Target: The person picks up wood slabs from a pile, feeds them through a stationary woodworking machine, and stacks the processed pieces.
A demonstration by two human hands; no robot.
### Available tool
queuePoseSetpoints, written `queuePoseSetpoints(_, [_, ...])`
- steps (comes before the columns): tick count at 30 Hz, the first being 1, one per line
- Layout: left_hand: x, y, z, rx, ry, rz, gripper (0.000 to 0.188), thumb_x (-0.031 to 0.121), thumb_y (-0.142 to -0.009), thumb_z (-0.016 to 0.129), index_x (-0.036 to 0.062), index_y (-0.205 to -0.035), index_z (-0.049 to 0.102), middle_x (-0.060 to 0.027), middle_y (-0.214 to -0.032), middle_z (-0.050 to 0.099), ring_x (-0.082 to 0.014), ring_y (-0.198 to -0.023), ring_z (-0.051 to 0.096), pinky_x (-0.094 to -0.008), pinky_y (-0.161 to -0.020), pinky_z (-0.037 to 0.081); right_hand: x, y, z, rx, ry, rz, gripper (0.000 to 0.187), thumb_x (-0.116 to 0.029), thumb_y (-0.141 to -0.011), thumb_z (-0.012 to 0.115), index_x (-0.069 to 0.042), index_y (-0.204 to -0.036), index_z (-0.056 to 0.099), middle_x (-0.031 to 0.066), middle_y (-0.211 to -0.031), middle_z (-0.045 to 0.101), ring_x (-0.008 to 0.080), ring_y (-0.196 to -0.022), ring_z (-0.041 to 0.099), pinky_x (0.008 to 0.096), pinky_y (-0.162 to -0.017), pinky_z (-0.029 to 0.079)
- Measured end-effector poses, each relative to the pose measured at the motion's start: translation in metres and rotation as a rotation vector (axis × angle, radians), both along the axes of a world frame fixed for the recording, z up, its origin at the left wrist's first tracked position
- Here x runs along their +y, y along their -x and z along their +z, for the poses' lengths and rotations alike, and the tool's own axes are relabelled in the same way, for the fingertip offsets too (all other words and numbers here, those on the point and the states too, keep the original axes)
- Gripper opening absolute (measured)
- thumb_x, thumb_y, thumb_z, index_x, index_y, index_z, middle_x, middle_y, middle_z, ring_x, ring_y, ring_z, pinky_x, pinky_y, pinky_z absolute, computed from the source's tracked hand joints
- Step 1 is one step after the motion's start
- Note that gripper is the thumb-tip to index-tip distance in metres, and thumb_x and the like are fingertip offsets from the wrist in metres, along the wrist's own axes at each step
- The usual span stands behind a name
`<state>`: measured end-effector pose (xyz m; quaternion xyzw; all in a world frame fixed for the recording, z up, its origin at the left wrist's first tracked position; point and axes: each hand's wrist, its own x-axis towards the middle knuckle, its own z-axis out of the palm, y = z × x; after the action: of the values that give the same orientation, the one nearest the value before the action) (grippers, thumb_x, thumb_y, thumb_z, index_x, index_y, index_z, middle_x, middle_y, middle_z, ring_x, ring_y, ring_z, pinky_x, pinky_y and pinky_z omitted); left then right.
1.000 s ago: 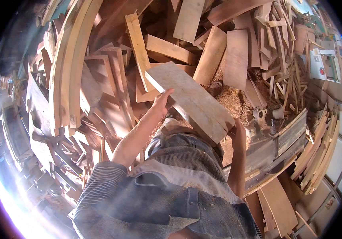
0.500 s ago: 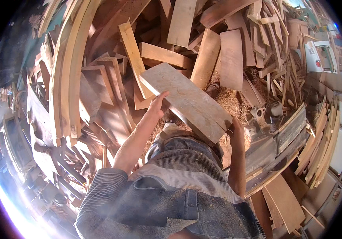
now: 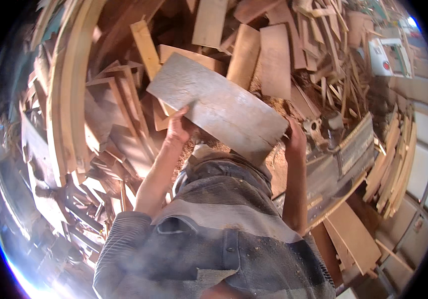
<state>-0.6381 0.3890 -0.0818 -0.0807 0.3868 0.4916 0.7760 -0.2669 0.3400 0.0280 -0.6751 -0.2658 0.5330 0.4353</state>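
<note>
A thick, greyish wooden board [image 3: 219, 102] is held up in front of me, slanting from upper left down to the right. My left hand [image 3: 180, 127] grips its near long edge, thumb on the upper face and the other fingers beneath, out of sight. At the right end, my right hand [image 3: 295, 135] is closed around the corner; its fingertips are partly hidden. The board's broad face shows worn, rough grain with a crack near the right end. Beyond it lie a yellowish plank [image 3: 145, 47] and a brown block [image 3: 244, 56].
Offcuts and boards are heaped all around, with sawdust [image 3: 279, 105] between them. Long pale strips [image 3: 74, 94] lean at the left. A dark metal-edged bench or machine bed [image 3: 341, 159] stands at the right, near a round metal part [image 3: 314, 130]. More strips [image 3: 391, 164] stack beyond it.
The board has tilted so that its broad face turns more toward me, and its near edge face shows less. Both hands keep their hold, while the whole view has shifted slightly.
</note>
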Motion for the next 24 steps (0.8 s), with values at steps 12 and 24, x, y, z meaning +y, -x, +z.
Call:
queuePoseSetpoints(12, [0.008, 0.007, 0.01, -0.18, -0.331, 0.331, 0.071, 0.045, -0.084, 0.078, 0.0119, -0.143, 0.055, -0.011, -0.145, 0.054, -0.0341, -0.133, 0.049, -0.0532, -0.114, 0.038, 0.022, 0.05, 0.099, -0.209, -0.344, 0.188, 0.044, 0.004, -0.079, 0.079, 0.002, -0.122, 0.068, 0.0123, -0.125, 0.067, 0.0174, -0.11, 0.063, 0.0321, -0.091, 0.053])
queuePoseSetpoints(24, [0.038, 0.004, 0.052, -0.12, -0.432, 0.449, 0.112, 0.084, -0.071, 0.067, 0.0205, -0.158, 0.034, -0.007, -0.158, 0.04, -0.0345, -0.143, 0.038, -0.0583, -0.118, 0.032, 0.021, 0.075, 0.15, -0.54, -0.654, 0.442, 0.037, 0.001, -0.073, 0.08, 0.003, -0.109, 0.072, 0.0149, -0.127, 0.068, 0.0264, -0.118, 0.064, 0.036, -0.1, 0.05])
